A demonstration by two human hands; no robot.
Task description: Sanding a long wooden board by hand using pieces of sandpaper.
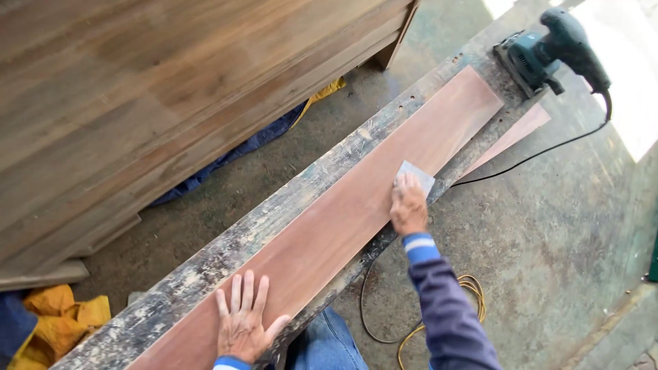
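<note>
- Board [343,212], reddish, lies lengthwise on a paint-spattered bench [226,247]; left hand [242,322] is pressed flat on it, fingers spread, gripping nothing
- right hand [408,204] pins a grey sandpaper sheet [418,175] to the board's far half under flat fingers, not clenched
- green sander [548,51] sits at the bench's far end; its black cord [534,156] trails over the concrete floor [548,240]

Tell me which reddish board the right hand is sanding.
The wide reddish board on top of the paint-spattered bench, under the right hand and its grey sandpaper. The narrower board beside it lies untouched near the power sander.
</note>
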